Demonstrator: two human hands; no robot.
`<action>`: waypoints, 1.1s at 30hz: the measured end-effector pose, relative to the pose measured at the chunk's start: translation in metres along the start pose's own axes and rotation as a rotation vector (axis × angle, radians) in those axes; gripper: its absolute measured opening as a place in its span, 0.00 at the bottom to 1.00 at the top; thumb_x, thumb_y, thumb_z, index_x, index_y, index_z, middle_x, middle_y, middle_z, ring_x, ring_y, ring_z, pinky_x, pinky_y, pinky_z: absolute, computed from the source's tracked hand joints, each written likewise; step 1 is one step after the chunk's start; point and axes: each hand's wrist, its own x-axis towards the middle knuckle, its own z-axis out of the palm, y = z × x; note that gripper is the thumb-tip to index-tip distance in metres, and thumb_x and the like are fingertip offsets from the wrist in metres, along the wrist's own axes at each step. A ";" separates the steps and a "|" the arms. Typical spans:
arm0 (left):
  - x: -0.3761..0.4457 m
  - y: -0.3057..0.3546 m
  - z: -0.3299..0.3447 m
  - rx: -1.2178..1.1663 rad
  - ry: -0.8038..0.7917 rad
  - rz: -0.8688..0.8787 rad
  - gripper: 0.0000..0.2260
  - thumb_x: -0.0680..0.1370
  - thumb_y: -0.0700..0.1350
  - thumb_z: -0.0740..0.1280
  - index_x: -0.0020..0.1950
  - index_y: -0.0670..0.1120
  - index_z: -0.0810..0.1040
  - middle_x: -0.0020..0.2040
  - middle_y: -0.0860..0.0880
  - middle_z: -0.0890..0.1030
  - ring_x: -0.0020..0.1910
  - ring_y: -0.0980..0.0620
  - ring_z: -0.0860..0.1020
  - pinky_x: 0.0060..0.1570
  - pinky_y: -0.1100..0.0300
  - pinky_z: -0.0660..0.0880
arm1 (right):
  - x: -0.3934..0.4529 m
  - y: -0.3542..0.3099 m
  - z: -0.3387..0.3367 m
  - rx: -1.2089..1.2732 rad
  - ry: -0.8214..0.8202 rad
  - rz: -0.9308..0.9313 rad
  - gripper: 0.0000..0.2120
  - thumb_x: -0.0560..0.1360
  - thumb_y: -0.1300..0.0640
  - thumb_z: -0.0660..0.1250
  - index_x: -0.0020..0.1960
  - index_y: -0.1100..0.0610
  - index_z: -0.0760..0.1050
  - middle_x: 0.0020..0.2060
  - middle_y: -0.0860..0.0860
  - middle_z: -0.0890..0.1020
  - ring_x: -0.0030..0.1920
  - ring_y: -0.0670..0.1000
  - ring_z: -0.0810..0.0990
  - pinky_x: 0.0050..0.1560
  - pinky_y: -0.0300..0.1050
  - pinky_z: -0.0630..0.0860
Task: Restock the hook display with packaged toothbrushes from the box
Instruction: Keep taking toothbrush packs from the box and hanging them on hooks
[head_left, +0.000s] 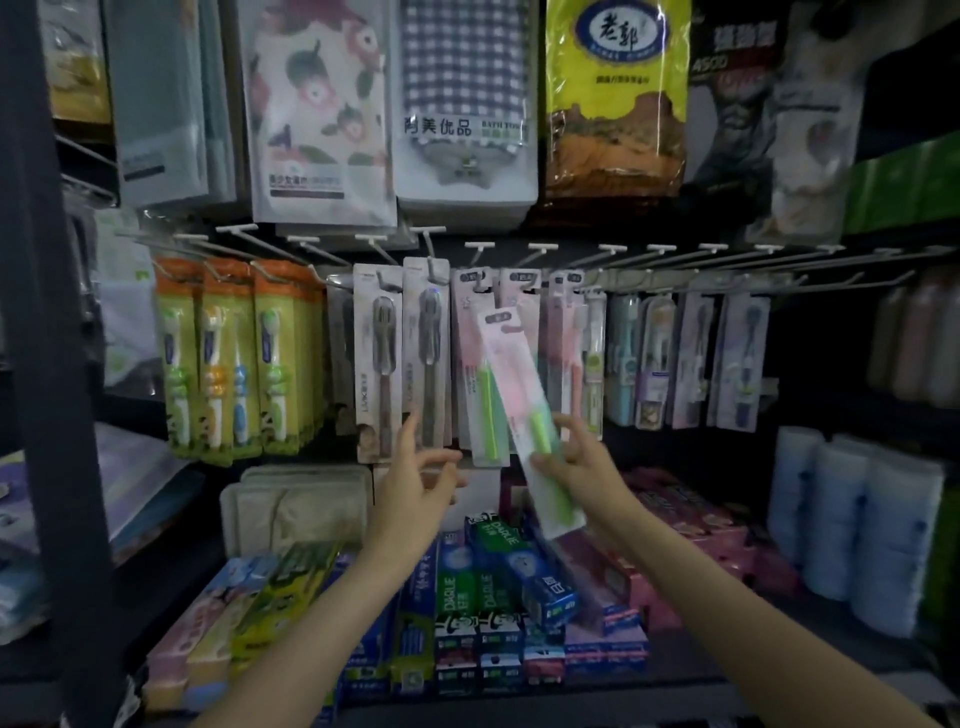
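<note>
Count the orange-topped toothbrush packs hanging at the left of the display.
3 front packs show: left, middle, right, side by side on neighbouring hooks. More packs hang stacked behind each, so the full total is hidden.

The toothpaste boxes read "DARLIE"; the checked towel pack reads "BATH TOWEL".
</note>
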 end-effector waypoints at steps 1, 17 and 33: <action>-0.001 -0.001 0.000 0.013 -0.015 -0.009 0.29 0.78 0.36 0.62 0.75 0.49 0.53 0.49 0.54 0.78 0.41 0.58 0.81 0.43 0.61 0.78 | 0.005 -0.003 -0.009 -0.065 0.041 -0.025 0.20 0.75 0.62 0.66 0.65 0.54 0.66 0.57 0.58 0.78 0.47 0.56 0.79 0.50 0.54 0.78; -0.029 -0.010 0.003 -0.038 0.019 -0.127 0.14 0.78 0.33 0.59 0.61 0.47 0.65 0.46 0.48 0.80 0.33 0.57 0.79 0.33 0.66 0.76 | 0.037 -0.026 -0.028 -0.146 0.183 -0.018 0.25 0.75 0.57 0.67 0.70 0.56 0.63 0.60 0.56 0.74 0.57 0.56 0.75 0.59 0.54 0.74; -0.206 -0.097 0.248 0.316 -0.739 -0.149 0.15 0.77 0.36 0.61 0.62 0.46 0.70 0.49 0.53 0.77 0.51 0.50 0.78 0.48 0.64 0.71 | -0.201 0.240 -0.271 -0.686 0.014 0.539 0.07 0.74 0.68 0.64 0.50 0.66 0.78 0.44 0.61 0.79 0.46 0.52 0.74 0.48 0.40 0.72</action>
